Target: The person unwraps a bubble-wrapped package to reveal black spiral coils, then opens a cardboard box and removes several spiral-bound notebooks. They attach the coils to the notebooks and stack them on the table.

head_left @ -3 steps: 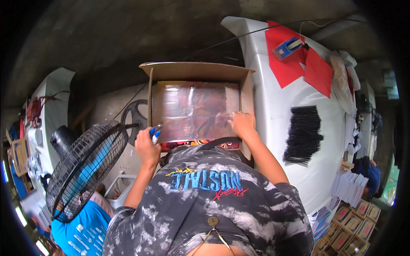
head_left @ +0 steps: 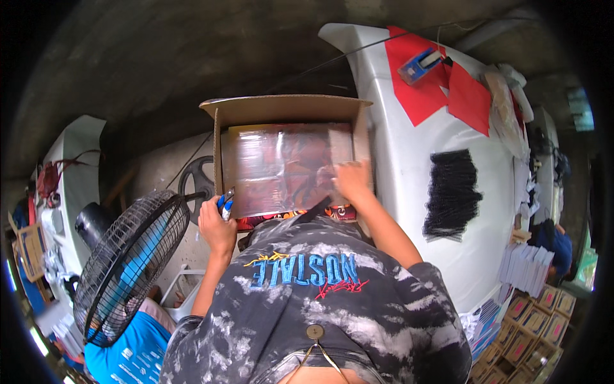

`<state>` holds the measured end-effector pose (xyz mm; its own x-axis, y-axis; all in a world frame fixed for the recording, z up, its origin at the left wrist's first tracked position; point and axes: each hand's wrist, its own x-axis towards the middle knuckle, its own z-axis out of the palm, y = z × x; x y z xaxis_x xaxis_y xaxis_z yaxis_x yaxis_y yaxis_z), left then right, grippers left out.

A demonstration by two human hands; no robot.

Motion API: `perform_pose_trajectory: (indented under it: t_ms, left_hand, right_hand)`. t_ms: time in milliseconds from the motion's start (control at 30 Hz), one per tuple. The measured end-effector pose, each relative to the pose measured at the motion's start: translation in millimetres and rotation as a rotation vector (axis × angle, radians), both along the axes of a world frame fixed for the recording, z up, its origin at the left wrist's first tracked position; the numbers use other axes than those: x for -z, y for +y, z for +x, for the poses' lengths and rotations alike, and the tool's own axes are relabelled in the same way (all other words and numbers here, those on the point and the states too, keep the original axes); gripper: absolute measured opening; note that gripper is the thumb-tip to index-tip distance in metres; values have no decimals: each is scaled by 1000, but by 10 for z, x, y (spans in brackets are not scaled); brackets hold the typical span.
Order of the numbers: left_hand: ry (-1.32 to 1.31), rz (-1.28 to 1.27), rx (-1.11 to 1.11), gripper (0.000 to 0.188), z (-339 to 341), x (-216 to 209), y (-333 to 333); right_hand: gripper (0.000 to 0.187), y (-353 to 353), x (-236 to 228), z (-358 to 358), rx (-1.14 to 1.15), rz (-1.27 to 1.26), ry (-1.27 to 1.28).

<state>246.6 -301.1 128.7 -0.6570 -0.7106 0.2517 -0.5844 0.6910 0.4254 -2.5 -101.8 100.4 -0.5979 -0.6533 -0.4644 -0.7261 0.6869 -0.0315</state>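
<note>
An open cardboard box (head_left: 288, 102) sits in front of me. Inside it lies a shiny clear plastic sheet (head_left: 275, 169) over red and yellow printed contents. My left hand (head_left: 216, 224), at the box's near left corner, is closed round a small blue-and-white tool (head_left: 225, 208) with a dark metal tip. On the right side of the box, my right hand (head_left: 353, 180) rests on the plastic with bent fingers, seeming to pinch it; its fingertips are slightly blurred. A dark strap (head_left: 313, 211) crosses the box's near edge.
At left stands a caged fan (head_left: 131, 262), with a person in a blue shirt (head_left: 131, 339) below it. The white-covered table (head_left: 400, 173) on the right bears red sheets (head_left: 470, 99), a blue tape dispenser (head_left: 419, 66) and a black bristly stack (head_left: 453, 195). Small cartons (head_left: 521, 333) are piled lower right.
The whole view has shifted slightly, so the box and table appear a little further left. Both hands keep nearly the same places at the box, the left still holding the tool.
</note>
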Motion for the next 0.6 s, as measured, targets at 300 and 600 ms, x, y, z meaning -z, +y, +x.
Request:
perform_pose_trajectory:
  t_ms: [300, 600]
  left_hand:
    - [34, 72, 10, 42, -16, 225, 280]
    - [-12, 99, 112, 42, -106, 476, 291]
  right_hand:
    - [42, -253, 1166, 790, -159, -22, -129]
    - [45, -444, 1270, 931, -111, 27, -46]
